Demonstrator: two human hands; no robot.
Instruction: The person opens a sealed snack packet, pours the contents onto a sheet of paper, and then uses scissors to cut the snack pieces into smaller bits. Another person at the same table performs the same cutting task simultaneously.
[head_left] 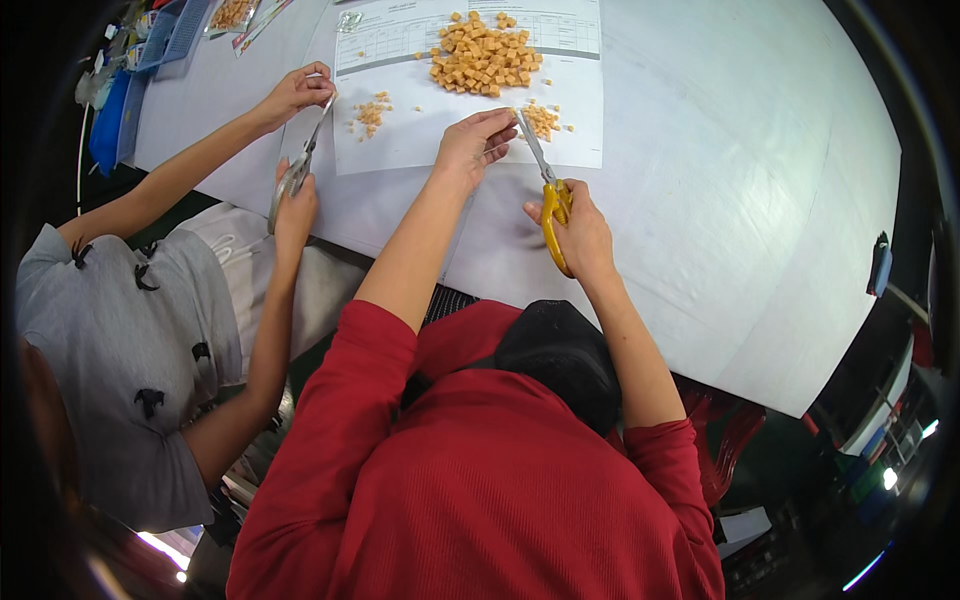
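My right hand (585,232) grips yellow-handled scissors (553,205), whose blades point up and left. Their tips meet the fingertips of my left hand (474,146), which is closed in a pinch. A small orange piece seems to sit between those fingertips, though it is mostly hidden. Just past the blades lies a small heap of tiny orange bits (543,122). Behind my hands is a larger pile of orange cubes (487,58), all on a printed white paper sheet (400,165).
At my left a co-worker in a grey shirt (130,330) holds silver scissors (300,172) and a tiny piece by another heap of bits (369,115). Blue baskets (180,35) and a clear bag of orange pieces (233,14) stand at the far left of the white table (730,200).
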